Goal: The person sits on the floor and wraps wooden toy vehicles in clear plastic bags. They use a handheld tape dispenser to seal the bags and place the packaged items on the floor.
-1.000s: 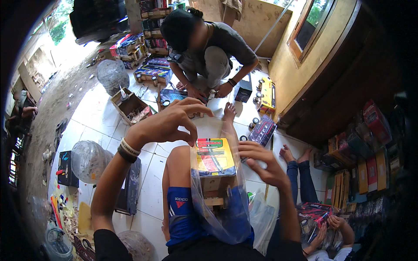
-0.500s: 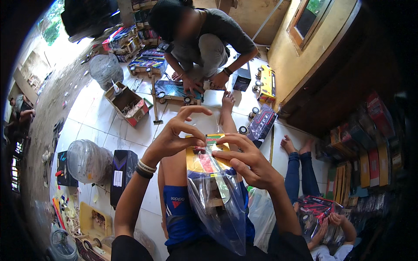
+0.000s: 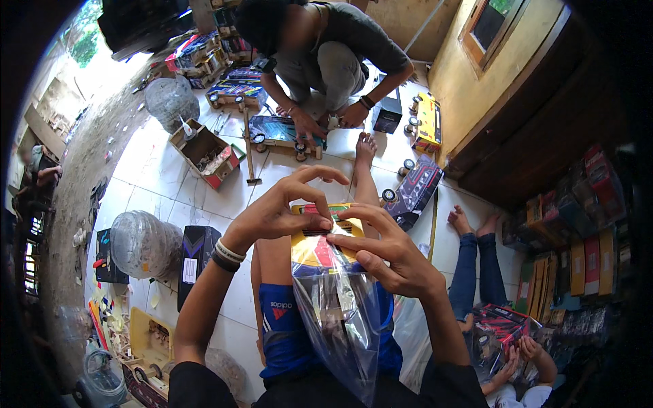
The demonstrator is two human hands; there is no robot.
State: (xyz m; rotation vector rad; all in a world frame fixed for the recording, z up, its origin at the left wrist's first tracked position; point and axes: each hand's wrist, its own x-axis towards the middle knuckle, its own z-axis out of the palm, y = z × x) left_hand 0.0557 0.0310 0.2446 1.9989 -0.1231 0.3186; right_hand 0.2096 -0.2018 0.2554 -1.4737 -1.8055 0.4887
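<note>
Between my knees stands a yellow toy vehicle [image 3: 306,255] with red and dark printed panels. A clear plastic bag [image 3: 340,319] covers it, and its loose end trails toward my body. My left hand [image 3: 289,207] pinches the plastic at the vehicle's top with thumb and index finger; the other fingers curl above. My right hand [image 3: 394,251] holds the bag from the other side, index and middle fingertips pressed on it close to the left thumb. Whatever lies between the fingertips is too small to make out.
Across from me a person crouches over a blue toy truck [image 3: 275,129]. A hammer [image 3: 249,153] lies beside an open wooden box [image 3: 204,153]. Plastic rolls [image 3: 141,245] and a dark box [image 3: 197,255] stand left. At lower right, another person's hands hold a plastic-wrapped toy [image 3: 500,333].
My view has shifted slightly, so the surroundings sit a little lower and further right. Both hands stay at the vehicle's top. The crouching person's hands have moved slightly over the blue truck.
</note>
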